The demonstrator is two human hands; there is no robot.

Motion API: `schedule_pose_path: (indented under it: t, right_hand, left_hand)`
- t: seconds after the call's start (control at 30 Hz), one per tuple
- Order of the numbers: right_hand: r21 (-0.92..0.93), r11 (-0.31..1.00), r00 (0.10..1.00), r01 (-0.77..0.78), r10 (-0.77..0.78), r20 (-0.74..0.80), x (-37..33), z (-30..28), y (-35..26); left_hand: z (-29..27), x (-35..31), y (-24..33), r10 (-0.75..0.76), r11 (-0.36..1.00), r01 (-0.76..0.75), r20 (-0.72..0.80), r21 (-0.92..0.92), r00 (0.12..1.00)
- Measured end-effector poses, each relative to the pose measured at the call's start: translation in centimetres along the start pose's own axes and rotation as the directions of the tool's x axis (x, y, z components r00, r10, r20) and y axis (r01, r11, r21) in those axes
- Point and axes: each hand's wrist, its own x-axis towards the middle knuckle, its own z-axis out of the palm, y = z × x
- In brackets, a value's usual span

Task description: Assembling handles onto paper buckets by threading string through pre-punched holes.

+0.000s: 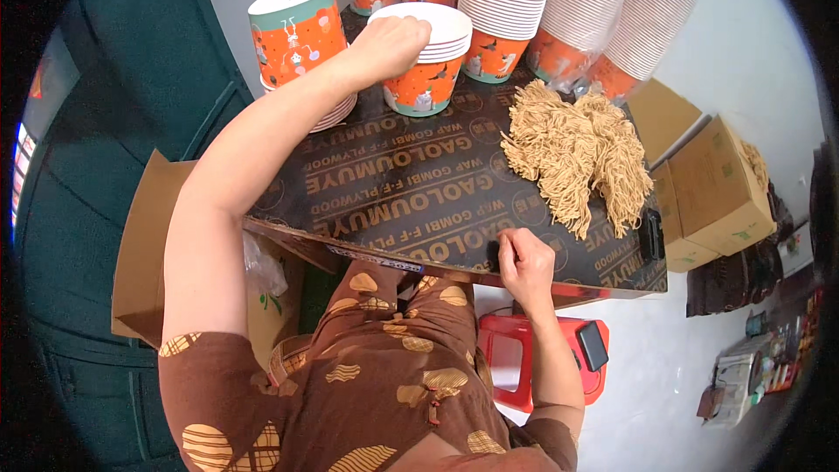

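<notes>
My left hand is closed over the near-left rim of a short nested stack of orange paper buckets with white rims. Its fingertips are hidden, so what they grip does not show. Close to the table's front edge, my right hand is curled shut, thumb against the fingers; anything inside is too small to make out. A heap of tan cords lies beyond it on the right of the dark printed plywood tabletop. Left of my left forearm, an upside-down orange and green bucket tops another stack.
Tall nested bucket stacks line the back, the right ones in clear plastic. Cardboard boxes stand right of the table; an open carton is at the left. A red stool beneath the right edge carries a dark phone.
</notes>
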Motion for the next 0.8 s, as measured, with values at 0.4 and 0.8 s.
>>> schedule_pose_path:
  t: [0.4, 0.8]
  right_hand:
    - [-0.030, 1.000, 1.000, 0.008, -0.008, 0.002, -0.2, 0.1, 0.1]
    - [-0.045, 0.998, 0.999, 0.043, -0.042, 0.003, -0.1, 0.2, 0.0]
  left_hand:
    - [-2.4, -0.7, 3.5, -0.006, 0.998, 0.017, 0.197, -0.056, 0.980]
    - [-4.1, 0.6, 2.5, 0.023, 0.985, 0.032, 0.307, -0.172, 0.951]
